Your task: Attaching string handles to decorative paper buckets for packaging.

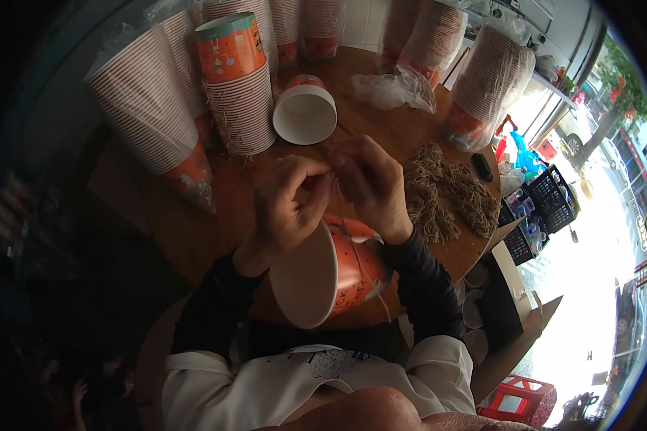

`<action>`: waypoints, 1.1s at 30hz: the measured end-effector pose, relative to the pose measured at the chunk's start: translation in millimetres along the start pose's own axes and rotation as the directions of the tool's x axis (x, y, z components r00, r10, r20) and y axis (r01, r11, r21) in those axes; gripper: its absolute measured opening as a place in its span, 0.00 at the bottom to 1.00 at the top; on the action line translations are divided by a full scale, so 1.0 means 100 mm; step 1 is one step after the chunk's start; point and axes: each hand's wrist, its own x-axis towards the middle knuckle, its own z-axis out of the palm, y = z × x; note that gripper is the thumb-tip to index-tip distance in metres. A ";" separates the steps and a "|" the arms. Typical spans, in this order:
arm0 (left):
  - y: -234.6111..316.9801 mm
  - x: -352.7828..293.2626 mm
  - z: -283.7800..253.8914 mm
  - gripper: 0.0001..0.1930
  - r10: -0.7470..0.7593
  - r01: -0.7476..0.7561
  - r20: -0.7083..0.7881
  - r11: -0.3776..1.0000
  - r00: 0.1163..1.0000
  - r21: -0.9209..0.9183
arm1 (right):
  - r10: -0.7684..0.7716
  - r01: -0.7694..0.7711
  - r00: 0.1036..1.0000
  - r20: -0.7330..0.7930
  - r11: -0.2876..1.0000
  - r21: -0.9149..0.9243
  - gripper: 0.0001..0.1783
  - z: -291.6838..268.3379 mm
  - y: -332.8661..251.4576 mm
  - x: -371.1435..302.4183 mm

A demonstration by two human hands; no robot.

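An orange paper bucket (354,267) with a white inside lies on its side at the table's near edge, its mouth facing left. A thin string (366,276) runs along its printed wall. Above the bucket, my left hand (295,197) is closed, thumb and forefinger pinched together on a thin piece of string. My right hand (370,183) is closed beside it, fingertips almost touching the left ones, also pinching the string. The fingers hide most of what lies between them. To the right of my right hand sits a heap of tan twine (438,190).
A loose bucket (305,118) lies on its side beyond my hands. Left of it rises an unwrapped bucket stack (239,108); bagged stacks (147,100) stand around the back. A crumpled plastic bag (392,90), a black object (482,167) and an open carton (514,287) are farther right.
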 end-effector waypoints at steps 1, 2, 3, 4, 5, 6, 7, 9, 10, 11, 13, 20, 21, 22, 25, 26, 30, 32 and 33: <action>0.03 0.04 0.00 0.04 0.115 -0.113 -0.018 0.990 0.993 0.080 | 0.095 -0.093 0.995 -0.008 0.990 0.105 0.04 0.00 -0.01 0.00; 0.08 0.02 0.01 0.04 0.115 -0.112 -0.024 0.990 0.993 0.084 | 0.190 -0.185 0.982 -0.006 0.960 0.209 0.04 0.01 -0.02 -0.01; 0.14 -0.04 0.03 0.05 0.027 -0.026 -0.028 0.999 0.999 0.033 | 0.255 -0.225 0.965 -0.069 0.930 0.291 0.02 0.09 -0.06 -0.03; 0.22 -0.08 0.03 0.05 -0.059 0.058 -0.026 0.998 0.998 -0.020 | 0.253 -0.224 0.965 -0.064 0.929 0.293 0.02 0.14 -0.08 -0.07; 0.27 -0.09 0.02 0.06 -0.080 0.080 -0.006 0.997 0.997 -0.011 | 0.270 -0.204 0.957 -0.107 0.887 0.414 0.01 0.20 -0.07 -0.11; 0.29 -0.09 0.00 0.06 -0.081 0.081 -0.010 0.997 0.997 -0.004 | 0.293 -0.176 0.945 -0.145 0.830 0.529 0.02 0.26 -0.03 -0.15; 0.28 -0.07 -0.02 0.05 -0.087 0.085 0.061 0.996 0.994 0.038 | 0.257 -0.085 0.937 -0.237 0.825 0.559 0.04 0.36 0.01 -0.18; 0.10 -0.09 0.01 0.04 -0.115 0.103 0.176 0.992 0.978 0.076 | 0.286 -0.072 0.906 -0.312 0.831 0.552 0.05 0.47 0.39 -0.30; -0.02 -0.09 0.06 0.04 -0.117 0.104 0.173 0.991 0.978 0.081 | 0.306 -0.056 0.869 -0.390 0.843 0.535 0.05 0.50 0.56 -0.34; -0.14 -0.08 0.09 0.04 -0.081 0.053 0.208 0.989 0.975 0.140 | 0.331 -0.062 0.854 -0.402 0.831 0.553 0.07 0.54 0.63 -0.31; -0.29 0.00 0.08 0.04 -0.071 0.006 0.279 0.974 0.958 0.226 | 0.377 -0.131 0.862 -0.338 0.811 0.570 0.07 0.55 0.70 -0.28; -0.43 0.03 0.18 0.02 -0.127 0.006 0.462 0.967 0.877 0.255 | 0.352 -0.345 0.935 -0.042 0.931 0.118 0.06 -0.03 0.68 -0.09; -0.46 0.02 0.23 0.02 -0.130 0.010 0.456 0.966 0.881 0.258 | 0.364 -0.362 0.931 -0.021 0.930 0.058 0.06 -0.13 0.77 -0.10; -0.52 0.03 0.31 0.02 -0.143 0.058 0.457 0.979 0.878 0.196 | 0.365 -0.364 0.931 -0.021 0.930 0.055 0.06 -0.22 0.85 -0.09; -0.79 0.04 0.41 0.04 -0.122 0.096 0.453 0.992 0.883 0.079 | 0.377 -0.371 0.926 -0.003 0.911 -0.178 0.07 -0.36 1.00 -0.04; -0.85 0.04 0.45 0.04 -0.092 0.086 0.442 0.996 0.892 0.034 | 0.336 -0.327 0.942 -0.001 0.917 -0.230 0.08 -0.38 1.04 0.00; -1.06 -0.02 0.38 0.06 -0.178 0.225 0.523 0.974 0.833 -0.027 | 0.318 -0.325 0.945 -0.073 0.934 -0.151 0.09 -0.54 0.96 0.33; -1.01 0.01 0.31 0.06 -0.305 0.341 0.555 0.939 0.774 0.041 | 0.275 -0.292 0.954 -0.117 0.943 -0.163 0.09 -0.71 0.77 0.56; -1.05 -0.04 0.32 0.06 -0.209 0.241 0.449 0.970 0.869 -0.013 | 0.265 -0.278 0.958 -0.108 0.951 -0.132 0.09 -0.70 0.72 0.63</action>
